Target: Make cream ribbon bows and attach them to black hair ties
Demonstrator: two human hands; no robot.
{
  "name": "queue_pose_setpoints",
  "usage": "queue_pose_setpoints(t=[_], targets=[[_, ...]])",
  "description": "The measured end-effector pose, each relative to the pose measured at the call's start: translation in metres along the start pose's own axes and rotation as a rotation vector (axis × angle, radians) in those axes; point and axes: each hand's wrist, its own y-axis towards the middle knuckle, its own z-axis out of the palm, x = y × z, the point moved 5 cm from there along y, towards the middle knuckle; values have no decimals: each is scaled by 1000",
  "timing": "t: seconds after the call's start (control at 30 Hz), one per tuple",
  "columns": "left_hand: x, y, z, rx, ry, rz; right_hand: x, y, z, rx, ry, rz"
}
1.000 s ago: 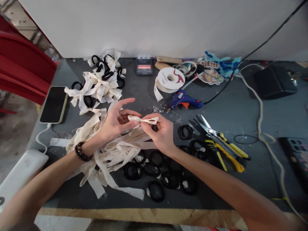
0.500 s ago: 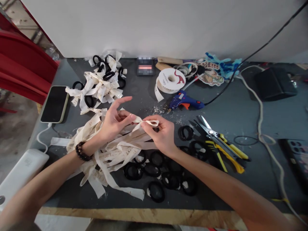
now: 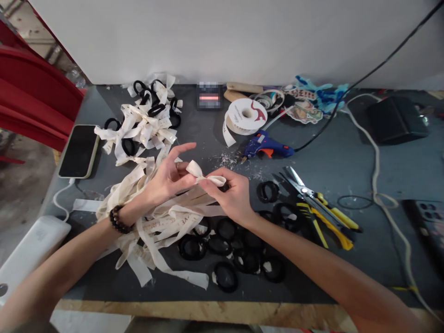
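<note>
A grey table (image 3: 326, 171) bears a wide heap of loose cream ribbon strips (image 3: 180, 219), with a pile of knotted ribbons (image 3: 138, 122) and black bands beyond it. The left hand (image 3: 168, 178), its forefinger stretched out, pinches one side of a small cream bow (image 3: 217, 180); the right hand (image 3: 232, 192) grips the other between thumb and fingers. Open scissors (image 3: 303, 189) lie to the right, and a blue glue gun (image 3: 267, 144) near the ribbon spool (image 3: 236, 113). Smallest is the bow, held above the loose strips, between the hands
</note>
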Motion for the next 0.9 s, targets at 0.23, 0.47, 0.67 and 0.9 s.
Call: queue_pose_setpoints(t=[0.23, 0.47, 0.67, 0.9], targets=[[-3, 1, -1, -66, -44, -36, -5, 0, -2, -50, 32, 37], [-6, 1, 1, -83, -26, -64, -4, 0, -4, -94, 27, 6], [-5, 0, 2, 15, 18, -34, -12, 2, -1, -82, 117, 89], [-3, 0, 2, 42, 34, -8, -17, 2, 0, -76, 183, 140]])
